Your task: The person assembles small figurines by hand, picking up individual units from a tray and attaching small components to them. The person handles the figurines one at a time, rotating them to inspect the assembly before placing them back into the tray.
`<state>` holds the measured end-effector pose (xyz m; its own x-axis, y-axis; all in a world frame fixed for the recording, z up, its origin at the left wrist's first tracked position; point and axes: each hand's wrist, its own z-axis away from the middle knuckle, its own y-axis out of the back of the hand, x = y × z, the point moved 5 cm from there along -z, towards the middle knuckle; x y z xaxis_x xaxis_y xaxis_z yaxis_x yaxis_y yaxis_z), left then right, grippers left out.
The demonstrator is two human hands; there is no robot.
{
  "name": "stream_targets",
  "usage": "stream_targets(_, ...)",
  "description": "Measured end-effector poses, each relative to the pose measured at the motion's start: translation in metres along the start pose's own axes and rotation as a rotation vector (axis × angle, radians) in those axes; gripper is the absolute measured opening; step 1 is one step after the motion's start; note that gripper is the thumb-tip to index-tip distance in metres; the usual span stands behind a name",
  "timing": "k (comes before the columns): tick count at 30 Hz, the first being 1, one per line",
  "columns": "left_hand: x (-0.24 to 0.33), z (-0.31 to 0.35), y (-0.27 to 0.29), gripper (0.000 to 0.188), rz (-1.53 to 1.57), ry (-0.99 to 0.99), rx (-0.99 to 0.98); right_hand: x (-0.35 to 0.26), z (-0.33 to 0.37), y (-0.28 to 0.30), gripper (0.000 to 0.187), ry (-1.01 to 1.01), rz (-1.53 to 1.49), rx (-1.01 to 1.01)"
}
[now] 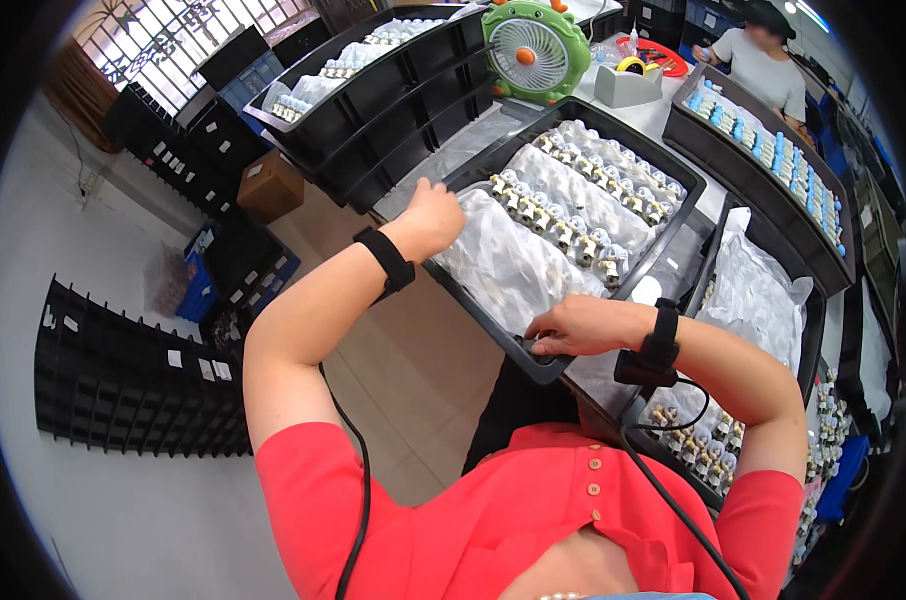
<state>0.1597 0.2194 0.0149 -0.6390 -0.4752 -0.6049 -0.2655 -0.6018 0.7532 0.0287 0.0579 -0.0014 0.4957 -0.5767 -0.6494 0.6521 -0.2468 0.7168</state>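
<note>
"What did the head view show?"

"A black rectangular plastic tray (546, 370) lay near a green round plastic fan (563, 45). Inside were rows of small clear-domed parts (563, 228) and translucent whitish sheets (503, 258)."

"And the hands?"

"The left hand (433, 217) curled at the tray's left edge; I couldn't tell whether it gripped anything. The right hand (588, 323) bent its fingers onto the near corner, their grip unclear."

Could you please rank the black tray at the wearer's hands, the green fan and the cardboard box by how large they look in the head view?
1. Black tray, clearly largest
2. Green fan
3. Cardboard box

The box seems farther away, so its true size against the fan is unsure.
</note>
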Motion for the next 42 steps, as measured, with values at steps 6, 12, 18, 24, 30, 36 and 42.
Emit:
stream_targets(6,0.008,-0.008,0.016,0.018,0.748,-0.211,-0.072,-0.007,0.001,0.024,0.026,0.107,-0.113,0.21)
stream_targets(12,0.005,-0.002,-0.031,0.029,0.773,-0.137,-0.386,-0.001,0.003,0.024,0.037,0.065,0.042,0.138)
stream_targets(18,0.005,-0.012,-0.036,0.03,0.766,-0.08,-0.367,0.001,0.0,0.027,0.036,0.011,0.451,0.074)
stream_targets(24,0.006,-0.009,-0.033,0.033,0.732,-0.029,-0.397,0.025,-0.009,0.04,0.013,-0.22,-0.325,0.134)
stream_targets(30,0.007,-0.015,-0.038,0.032,0.746,-0.028,-0.382,0.012,0.007,0.044,0.031,0.009,0.097,0.031)
stream_targets(36,0.009,-0.015,-0.045,0.033,0.701,0.001,-0.366,0.0,-0.013,0.03,0.025,-0.037,0.525,-0.095)
stream_targets(42,0.011,-0.015,-0.039,0.035,0.678,0.022,-0.366,0.046,0.003,0.054,0.024,-0.148,-0.266,0.212)
